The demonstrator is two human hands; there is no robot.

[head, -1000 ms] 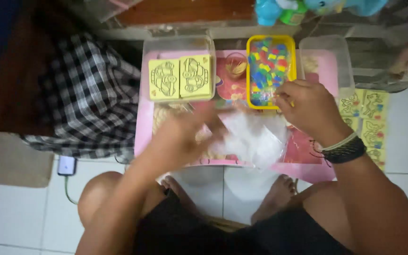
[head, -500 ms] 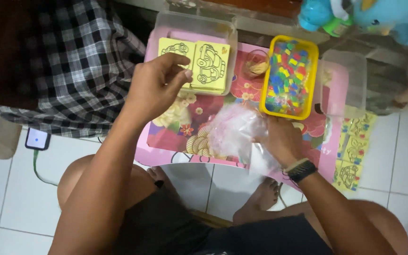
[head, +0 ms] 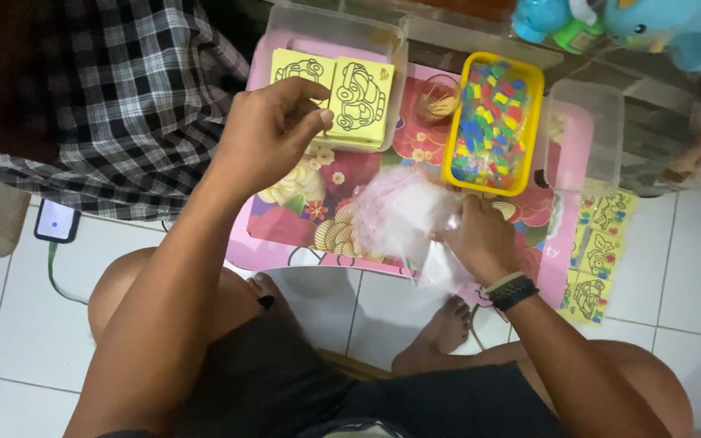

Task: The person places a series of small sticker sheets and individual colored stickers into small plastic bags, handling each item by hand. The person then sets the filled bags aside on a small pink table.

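My left hand (head: 273, 134) reaches over the small pink table (head: 285, 227) and pinches the near edge of a yellow card with a car outline (head: 360, 97), the top of a stack inside a clear plastic box (head: 326, 24). A second yellow card (head: 298, 66) lies beside it on the left. My right hand (head: 480, 239) rests on the table and grips a pile of clear plastic bags (head: 399, 215). Just beyond that hand stands a yellow tray (head: 492, 122) full of small coloured pieces.
An empty clear box (head: 582, 134) stands right of the yellow tray. Finished colourful cards (head: 598, 251) lie at the table's right edge. A checked cloth (head: 115, 105) and a phone on its cable (head: 57, 221) are on the left. Blue plush toys (head: 651, 24) sit at the back.
My left hand has closed its thumb and fingers onto the yellow car card. The right hand stays on the plastic bags. The view has shifted slightly.
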